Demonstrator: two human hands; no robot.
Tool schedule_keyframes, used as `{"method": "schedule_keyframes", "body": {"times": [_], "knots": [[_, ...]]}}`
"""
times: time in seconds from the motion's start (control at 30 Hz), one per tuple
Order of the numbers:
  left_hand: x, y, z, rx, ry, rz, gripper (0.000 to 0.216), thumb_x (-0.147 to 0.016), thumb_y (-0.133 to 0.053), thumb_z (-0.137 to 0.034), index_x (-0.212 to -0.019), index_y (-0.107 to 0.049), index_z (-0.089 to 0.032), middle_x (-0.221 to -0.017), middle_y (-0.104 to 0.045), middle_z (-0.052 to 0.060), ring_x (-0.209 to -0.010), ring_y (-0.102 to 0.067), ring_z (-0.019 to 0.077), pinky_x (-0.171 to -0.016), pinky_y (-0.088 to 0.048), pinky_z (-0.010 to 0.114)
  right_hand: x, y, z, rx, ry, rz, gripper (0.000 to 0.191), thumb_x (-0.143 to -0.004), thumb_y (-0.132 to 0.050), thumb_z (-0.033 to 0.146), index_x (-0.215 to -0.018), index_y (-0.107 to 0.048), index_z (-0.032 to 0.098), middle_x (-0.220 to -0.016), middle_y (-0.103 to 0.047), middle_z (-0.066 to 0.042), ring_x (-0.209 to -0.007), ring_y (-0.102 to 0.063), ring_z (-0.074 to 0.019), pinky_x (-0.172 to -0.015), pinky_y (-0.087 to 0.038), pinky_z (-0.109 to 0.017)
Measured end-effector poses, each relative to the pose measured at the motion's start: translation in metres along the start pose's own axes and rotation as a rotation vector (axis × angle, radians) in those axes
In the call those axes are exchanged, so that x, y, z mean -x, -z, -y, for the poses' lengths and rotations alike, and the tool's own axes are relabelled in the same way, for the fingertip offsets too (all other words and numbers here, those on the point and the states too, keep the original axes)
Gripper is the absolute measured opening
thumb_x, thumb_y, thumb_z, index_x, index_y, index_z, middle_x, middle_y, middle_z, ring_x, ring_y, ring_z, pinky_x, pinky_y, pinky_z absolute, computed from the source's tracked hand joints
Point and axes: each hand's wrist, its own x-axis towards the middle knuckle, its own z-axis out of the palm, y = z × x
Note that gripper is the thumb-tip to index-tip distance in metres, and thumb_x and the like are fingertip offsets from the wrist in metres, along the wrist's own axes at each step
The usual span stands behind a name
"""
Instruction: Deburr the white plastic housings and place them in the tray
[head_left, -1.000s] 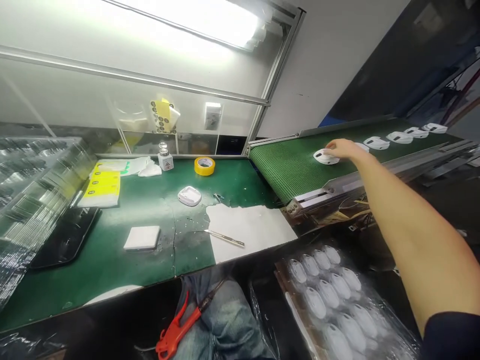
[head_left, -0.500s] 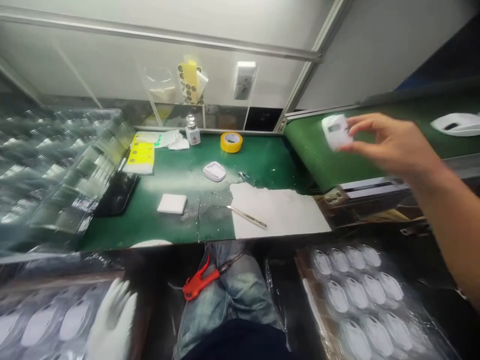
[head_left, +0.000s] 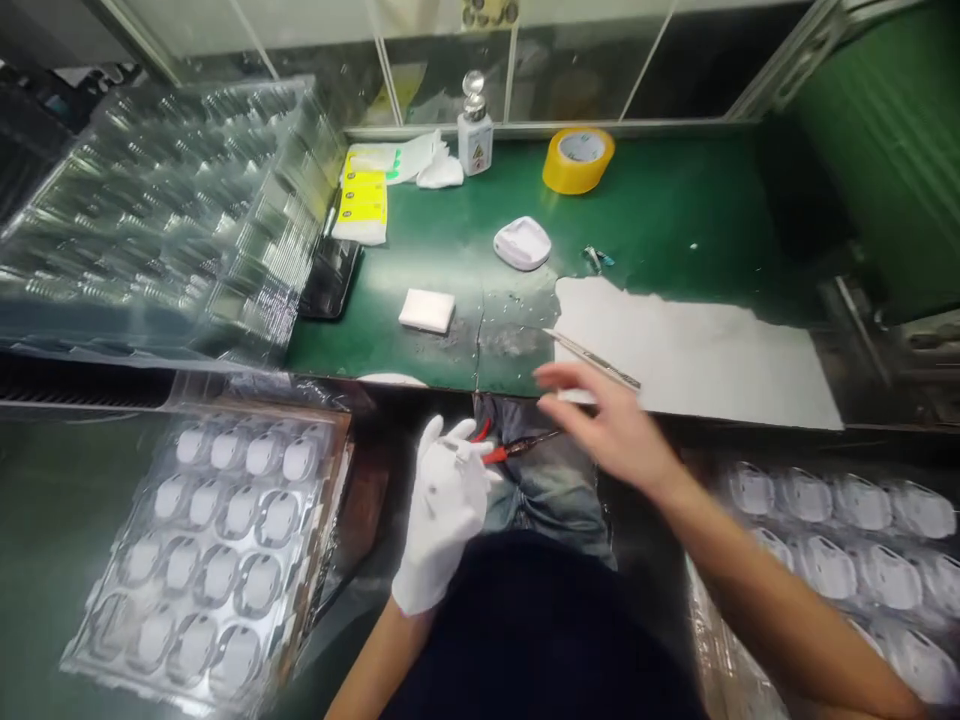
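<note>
My left hand [head_left: 448,495], in a white glove, is raised over my lap with its fingers curled; what they hold is white against the glove and I cannot make it out. My bare right hand [head_left: 606,425] hovers just right of it at the table's front edge, fingers spread and motion-blurred, with nothing visible in it. Metal tweezers [head_left: 592,360] lie just beyond its fingertips on a white sheet [head_left: 697,350]. A red-handled tool [head_left: 501,452] rests on my jeans between the two hands.
A white housing [head_left: 522,243], white pad [head_left: 426,310], yellow tape roll [head_left: 577,160], small bottle [head_left: 475,140] and yellow labels [head_left: 362,198] lie on the green mat. Clear tray stacks [head_left: 150,210] stand left. Trays of white parts sit low left [head_left: 217,550] and low right [head_left: 847,540]. The conveyor belt [head_left: 885,150] runs at right.
My right hand came back from the conveyor with a white part and dropped to my lap, now showing empty. The gloved left hand rose to meet it. The view tilted down.
</note>
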Motion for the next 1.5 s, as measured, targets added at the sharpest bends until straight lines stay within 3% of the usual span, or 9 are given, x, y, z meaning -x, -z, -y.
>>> {"method": "schedule_keyframes", "body": {"times": [0.07,0.13,0.23,0.33,0.43,0.57,0.73,0.9,1.5], "knots": [[0.001,0.002,-0.006,0.179,0.139,-0.001,0.084,-0.089,-0.073,-0.066,-0.164,-0.043,-0.043,-0.173,-0.050,0.011,-0.153,-0.053,0.0470,-0.108,-0.058,0.068,-0.020,0.021,-0.031,0.340,0.011,-0.195,0.032,-0.095,-0.069,0.031,-0.125,-0.073,0.021,-0.126,-0.074,-0.015,-0.122,-0.067,-0.0341,-0.116,-0.050,-0.057],[0.000,0.005,-0.006,0.358,0.282,-0.024,0.073,-0.093,-0.066,-0.063,-0.161,-0.049,-0.041,-0.173,-0.050,0.010,-0.158,-0.049,0.0450,-0.108,-0.057,0.070,-0.037,0.036,-0.059,0.574,-0.071,-0.224,0.035,-0.090,-0.075,0.028,-0.124,-0.074,0.019,-0.114,-0.070,-0.016,-0.118,-0.063,-0.0371,-0.115,-0.046,-0.062],[-0.003,0.007,-0.003,0.574,0.434,-0.091,0.056,-0.095,-0.068,-0.057,-0.146,-0.066,-0.034,-0.165,-0.060,0.009,-0.160,-0.048,0.0414,-0.117,-0.051,0.070,-0.050,0.045,-0.080,0.666,-0.170,-0.161,0.033,-0.092,-0.074,0.023,-0.124,-0.076,0.016,-0.092,-0.064,-0.011,-0.101,-0.060,-0.0317,-0.106,-0.049,-0.056],[-0.005,0.007,0.000,0.620,0.489,-0.159,0.045,-0.095,-0.072,-0.056,-0.127,-0.078,-0.026,-0.150,-0.072,0.011,-0.157,-0.051,0.0402,-0.125,-0.046,0.068,-0.041,0.036,-0.074,0.636,-0.153,-0.204,0.031,-0.097,-0.066,0.021,-0.125,-0.075,0.014,-0.096,-0.064,-0.010,-0.095,-0.059,-0.0253,-0.100,-0.051,-0.046],[-0.005,0.006,-0.001,0.591,0.446,-0.173,0.044,-0.090,-0.080,-0.051,-0.124,-0.079,-0.024,-0.146,-0.075,0.010,-0.155,-0.054,0.0404,-0.126,-0.046,0.066,-0.009,0.009,-0.052,0.314,-0.188,-0.247,0.028,-0.100,-0.064,0.027,-0.125,-0.072,0.017,-0.090,-0.066,-0.005,-0.078,-0.061,-0.0188,-0.078,-0.054,-0.035],[-0.009,0.005,-0.003,0.432,0.312,-0.096,0.067,-0.074,-0.090,-0.019,-0.139,-0.073,-0.022,-0.147,-0.074,0.011,-0.145,-0.064,0.0406,-0.125,-0.050,0.060,0.047,-0.036,-0.021,-0.156,-0.225,-0.054,0.030,-0.101,-0.069,0.036,-0.127,-0.075,0.023,-0.071,-0.064,0.003,-0.055,-0.055,-0.0136,-0.054,-0.047,-0.027],[-0.017,0.006,-0.005,0.226,0.201,-0.111,0.061,-0.079,-0.088,-0.017,-0.137,-0.076,-0.027,-0.148,-0.074,0.007,-0.145,-0.065,0.0337,-0.120,-0.057,0.044,0.081,-0.066,-0.011,-0.171,0.058,0.119,0.035,-0.103,-0.069,0.018,-0.136,-0.079,0.024,-0.086,-0.077,-0.002,-0.061,-0.063,-0.0131,-0.060,-0.054,-0.026],[-0.017,0.007,-0.008,0.203,0.179,-0.166,0.067,-0.075,-0.095,-0.017,-0.138,-0.076,-0.026,-0.148,-0.074,0.007,-0.140,-0.069,0.0323,-0.110,-0.062,0.038,0.082,-0.070,-0.016,-0.136,0.241,0.161,0.046,-0.102,-0.067,0.006,-0.143,-0.076,0.025,-0.084,-0.072,-0.001,-0.068,-0.066,-0.0120,-0.066,-0.055,-0.022],[-0.011,0.005,-0.007,0.151,0.210,-0.239,0.074,-0.071,-0.101,-0.027,-0.141,-0.074,-0.026,-0.157,-0.068,0.008,-0.150,-0.060,0.0361,-0.098,-0.067,0.030,0.086,-0.067,-0.018,-0.090,0.277,0.191,0.051,-0.104,-0.065,0.005,-0.149,-0.072,0.027,-0.092,-0.073,-0.002,-0.071,-0.067,-0.0099,-0.067,-0.053,-0.021]]}}
